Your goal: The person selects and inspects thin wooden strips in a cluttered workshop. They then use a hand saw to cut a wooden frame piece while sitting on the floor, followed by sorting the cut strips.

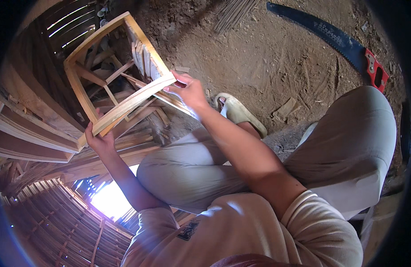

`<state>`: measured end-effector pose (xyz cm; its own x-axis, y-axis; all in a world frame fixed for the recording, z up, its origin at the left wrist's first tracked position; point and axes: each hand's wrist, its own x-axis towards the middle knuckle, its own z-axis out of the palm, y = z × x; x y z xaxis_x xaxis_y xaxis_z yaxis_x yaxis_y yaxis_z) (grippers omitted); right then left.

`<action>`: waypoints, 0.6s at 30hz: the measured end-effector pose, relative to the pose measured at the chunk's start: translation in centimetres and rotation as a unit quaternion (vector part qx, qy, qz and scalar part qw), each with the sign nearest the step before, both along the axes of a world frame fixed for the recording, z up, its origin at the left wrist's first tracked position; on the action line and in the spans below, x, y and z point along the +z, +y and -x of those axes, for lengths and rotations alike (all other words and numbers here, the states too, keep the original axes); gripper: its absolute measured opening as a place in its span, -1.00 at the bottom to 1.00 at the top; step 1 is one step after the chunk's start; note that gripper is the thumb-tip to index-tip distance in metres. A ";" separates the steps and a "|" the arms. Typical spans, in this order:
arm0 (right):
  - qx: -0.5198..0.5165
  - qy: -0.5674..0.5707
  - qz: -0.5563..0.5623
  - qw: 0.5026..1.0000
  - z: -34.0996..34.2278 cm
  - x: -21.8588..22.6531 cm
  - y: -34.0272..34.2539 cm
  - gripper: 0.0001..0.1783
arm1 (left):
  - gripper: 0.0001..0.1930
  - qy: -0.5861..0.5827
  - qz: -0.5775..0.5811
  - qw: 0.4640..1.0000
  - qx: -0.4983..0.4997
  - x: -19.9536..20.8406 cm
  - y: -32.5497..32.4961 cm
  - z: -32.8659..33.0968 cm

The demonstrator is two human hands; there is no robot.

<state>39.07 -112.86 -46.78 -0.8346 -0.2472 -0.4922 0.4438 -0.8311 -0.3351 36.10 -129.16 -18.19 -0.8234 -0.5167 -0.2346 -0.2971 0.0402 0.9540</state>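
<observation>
A four-sided pale wooden frame [134, 103] is held up in front of me, tilted, at the upper left. Its near-left corner is gripped in my left hand [100, 139], with the fingers wrapped around the wood. At the near-right corner, my right hand [187, 92] pinches the end of the same rail between thumb and fingers. Through the frame's opening I see loose wooden strips and offcuts; some overlap its edges, so I cannot tell whether any are joined to it.
A handsaw [328, 33] with a red handle lies on the dirt floor [268, 66] at the far right. Several curved wooden frames [32, 133] are stacked at the left. A bundle of thin sticks [234, 15] lies at the far edge. My foot wears a pale slipper [241, 115].
</observation>
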 end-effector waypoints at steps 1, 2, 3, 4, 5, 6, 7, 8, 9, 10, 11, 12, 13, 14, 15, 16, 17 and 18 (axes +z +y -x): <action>0.006 0.005 -0.003 1.000 0.2 0.1 0.2 -0.34 | -0.37 0.007 0.055 0.998 0.024 -0.2 0.3 -0.3; 0.009 0.010 -0.006 1.000 0.4 0.2 0.2 -0.34 | -0.37 0.008 0.059 0.998 0.026 -0.1 0.5 -0.4; 0.013 0.016 -0.009 1.000 0.6 0.2 0.3 -0.34 | -0.37 0.009 0.062 0.998 0.029 0.0 0.5 -0.5; 0.016 0.022 -0.011 1.000 0.7 0.2 0.4 -0.34 | -0.36 0.011 0.066 0.997 0.032 0.1 0.5 -0.6; 0.032 0.032 -0.033 0.998 0.7 0.2 0.4 -0.34 | -0.35 0.010 0.057 0.998 0.025 0.3 0.0 -0.8; 0.047 0.043 -0.055 0.996 0.6 0.1 0.5 -0.34 | -0.34 0.009 0.049 0.999 0.018 0.4 -0.4 -1.0; 0.062 0.053 -0.076 0.994 0.6 0.1 0.5 -0.34 | -0.33 0.008 0.040 0.999 0.012 0.6 -0.9 -1.1; 0.057 0.052 -0.085 0.993 0.5 -0.1 0.2 -0.32 | -0.32 0.014 0.050 0.999 0.019 0.2 -0.4 -1.0; 0.050 0.052 -0.093 0.993 0.3 -0.4 0.0 -0.30 | -0.32 0.019 0.060 0.998 0.025 -0.3 0.8 -0.8; 0.044 0.051 -0.102 0.993 0.2 -0.6 -0.3 -0.28 | -0.31 0.025 0.069 0.997 0.031 -0.6 1.5 -0.6; 0.037 0.028 -0.083 0.995 0.1 -0.6 -0.5 -0.28 | -0.31 0.024 0.069 0.997 0.028 -0.6 1.4 -0.6; 0.031 0.005 -0.064 0.997 0.0 -0.6 -0.8 -0.27 | -0.31 0.022 0.068 0.997 0.025 -0.5 1.2 -0.6; 0.024 -0.019 -0.046 0.998 -0.1 -0.5 -1.1 -0.26 | -0.30 0.021 0.067 0.997 0.022 -0.5 1.0 -0.7; 0.025 -0.026 -0.045 0.998 0.0 -0.4 -1.0 -0.27 | -0.30 0.019 0.046 0.999 0.004 -0.3 0.3 -0.7; 0.025 -0.033 -0.044 0.998 0.0 -0.2 -0.9 -0.29 | -0.30 0.016 0.025 0.999 -0.014 -0.1 -0.4 -0.8; 0.026 -0.040 -0.044 0.998 0.1 0.0 -0.9 -0.30 | -0.29 0.014 0.005 0.999 -0.032 0.2 -1.1 -0.9; 0.010 -0.032 -0.029 0.999 0.1 0.0 -0.9 -0.34 | -0.28 0.007 -0.002 0.999 -0.038 0.3 -1.2 -0.8; -0.007 -0.024 -0.013 1.000 0.3 0.1 -1.0 -0.37 | -0.26 0.000 -0.009 0.999 -0.043 0.5 -1.4 -0.8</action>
<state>38.81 -113.86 -46.67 -0.8125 -0.2227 -0.5388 0.4494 -0.8280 -0.3355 36.86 -130.53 -17.70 -0.8645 -0.4397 -0.2434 -0.2935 0.0486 0.9547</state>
